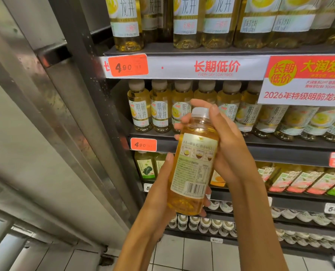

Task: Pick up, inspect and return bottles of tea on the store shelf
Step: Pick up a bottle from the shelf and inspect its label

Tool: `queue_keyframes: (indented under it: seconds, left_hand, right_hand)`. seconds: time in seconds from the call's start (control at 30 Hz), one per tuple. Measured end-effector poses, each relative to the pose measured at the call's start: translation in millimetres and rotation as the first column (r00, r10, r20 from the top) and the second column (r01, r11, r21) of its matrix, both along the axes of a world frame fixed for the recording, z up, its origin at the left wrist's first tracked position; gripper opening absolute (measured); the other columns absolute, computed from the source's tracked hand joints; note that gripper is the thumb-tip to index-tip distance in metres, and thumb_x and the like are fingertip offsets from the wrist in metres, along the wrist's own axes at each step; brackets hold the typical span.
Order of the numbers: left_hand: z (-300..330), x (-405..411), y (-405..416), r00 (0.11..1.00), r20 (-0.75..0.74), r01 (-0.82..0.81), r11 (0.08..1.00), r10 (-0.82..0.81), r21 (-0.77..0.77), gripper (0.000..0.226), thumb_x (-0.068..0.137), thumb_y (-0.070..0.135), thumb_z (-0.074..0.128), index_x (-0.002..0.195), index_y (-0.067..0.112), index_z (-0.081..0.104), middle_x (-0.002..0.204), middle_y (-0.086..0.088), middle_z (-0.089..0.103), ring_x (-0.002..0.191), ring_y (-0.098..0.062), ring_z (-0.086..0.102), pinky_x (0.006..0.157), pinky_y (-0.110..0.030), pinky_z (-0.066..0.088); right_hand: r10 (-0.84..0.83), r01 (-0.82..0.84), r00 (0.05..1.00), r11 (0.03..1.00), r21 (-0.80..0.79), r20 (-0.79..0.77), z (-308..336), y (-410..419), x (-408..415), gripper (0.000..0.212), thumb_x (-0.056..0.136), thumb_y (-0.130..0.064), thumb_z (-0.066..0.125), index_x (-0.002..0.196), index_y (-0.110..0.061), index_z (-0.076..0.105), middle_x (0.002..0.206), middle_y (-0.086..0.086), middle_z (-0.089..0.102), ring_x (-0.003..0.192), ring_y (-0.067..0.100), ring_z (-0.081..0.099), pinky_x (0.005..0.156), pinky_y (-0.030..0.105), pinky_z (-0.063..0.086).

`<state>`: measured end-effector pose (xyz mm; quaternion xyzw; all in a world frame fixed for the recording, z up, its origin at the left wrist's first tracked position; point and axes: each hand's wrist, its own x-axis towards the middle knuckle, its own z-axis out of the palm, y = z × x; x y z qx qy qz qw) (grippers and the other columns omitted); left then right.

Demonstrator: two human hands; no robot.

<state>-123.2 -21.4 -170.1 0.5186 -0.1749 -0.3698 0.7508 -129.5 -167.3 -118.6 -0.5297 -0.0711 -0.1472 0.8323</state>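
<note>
A bottle of yellow tea [194,163] with a white cap is held in front of the shelves, tilted slightly, its back label with barcode turned toward me. My left hand [162,182] cups the bottle's lower part from the left and below. My right hand [225,141] grips its upper part and neck from the right, thumb up by the cap. Behind it, a row of the same tea bottles [158,106] stands on the middle shelf [280,147].
Larger tea bottles [188,22] fill the top shelf above a white price strip [201,67]. Orange 4.90 tags [143,145] hang on the shelf edges. Other drinks [303,180] sit lower. A metal upright [80,106] borders the shelves at left. Tiled floor [192,255] lies below.
</note>
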Motion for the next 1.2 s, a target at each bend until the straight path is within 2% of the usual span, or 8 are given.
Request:
queue_keyframes:
  seconds: [0.17,0.27,0.33,0.57,0.77,0.9,1.03,1.2]
  left_hand:
    - [3,3,0,0.959,0.224,-0.211,0.965,0.174,0.156,0.063,0.078,0.069,0.037,0.119,0.028,0.063,0.113,-0.001,0.072,0.106,-0.017,0.067,0.095,-0.041,0.052]
    - [8,3,-3,0.937,0.314,-0.223,0.953,0.151,0.207,0.056,0.080,0.073,0.043,0.109,0.029,0.063,0.109,0.000,0.072,0.101,-0.012,0.068,0.086,-0.026,0.055]
    - [6,1,-3,0.944,0.298,-0.213,0.951,0.142,0.222,0.059,0.082,0.073,0.043,0.113,0.028,0.064,0.111,-0.002,0.072,0.100,-0.015,0.069,0.088,-0.031,0.055]
    - [-2,-3,2,1.000,-0.007,0.029,0.995,-0.028,0.094,0.076,0.083,0.069,0.036,0.123,0.009,0.060,0.089,-0.018,0.071,0.071,-0.027,0.069,0.060,-0.034,0.056]
    - [3,-1,0,0.979,0.201,-0.084,0.962,0.031,0.260,0.071,0.071,0.070,0.034,0.117,0.025,0.065,0.110,-0.003,0.073,0.104,-0.019,0.068,0.097,-0.041,0.051]
    - [3,-2,0,0.970,0.244,-0.082,0.960,0.014,0.269,0.069,0.066,0.071,0.037,0.108,0.024,0.067,0.102,-0.002,0.075,0.093,-0.017,0.071,0.077,-0.024,0.057]
    - [3,-3,0,0.999,-0.031,0.025,0.996,-0.023,0.083,0.067,0.081,0.065,0.034,0.104,0.014,0.070,0.082,-0.014,0.072,0.067,-0.024,0.069,0.051,-0.030,0.054]
    - [1,-8,-1,0.980,-0.133,0.143,0.989,-0.146,-0.036,0.068,0.085,0.067,0.033,0.105,0.014,0.072,0.083,-0.017,0.070,0.070,-0.026,0.069,0.059,-0.034,0.057]
  right_hand:
    - [-0.112,0.112,0.994,0.989,-0.097,0.013,2,0,-5,0.025,0.092,-0.030,0.050,0.110,-0.017,0.061,0.093,0.004,0.069,0.094,0.020,0.066,0.086,0.038,0.053]
    - [-0.154,0.153,0.988,0.978,-0.144,0.004,1,1,-6,0.026,0.090,-0.032,0.053,0.110,-0.019,0.062,0.096,0.001,0.072,0.095,0.018,0.067,0.085,0.037,0.054]
    - [-0.120,0.119,0.993,0.985,-0.129,0.001,0,0,-6,0.026,0.092,-0.032,0.050,0.111,-0.018,0.062,0.098,0.002,0.072,0.095,0.018,0.067,0.084,0.035,0.055]
    - [0.003,-0.003,1.000,0.999,0.039,0.009,-2,-6,-3,0.034,0.090,-0.036,0.050,0.114,-0.014,0.060,0.094,0.007,0.070,0.089,0.024,0.069,0.081,0.038,0.056]
    - [-0.111,0.110,0.994,0.990,-0.091,0.003,-1,-13,-10,0.033,0.090,-0.038,0.053,0.112,-0.017,0.063,0.093,0.004,0.071,0.092,0.023,0.069,0.076,0.036,0.057]
    - [-0.128,0.125,0.992,0.986,-0.109,-0.018,-2,-15,-12,0.039,0.089,-0.040,0.049,0.116,-0.015,0.061,0.097,0.003,0.073,0.097,0.019,0.069,0.073,0.028,0.057]
    - [0.016,-0.015,1.000,0.999,0.028,-0.021,-5,-13,-7,0.042,0.089,-0.040,0.050,0.120,-0.012,0.059,0.106,0.008,0.071,0.104,0.026,0.067,0.080,0.034,0.056]
    - [0.044,-0.044,0.999,0.997,0.066,-0.004,-9,-8,-2,0.037,0.092,-0.038,0.048,0.119,-0.014,0.057,0.093,0.006,0.069,0.095,0.024,0.068,0.083,0.040,0.056]
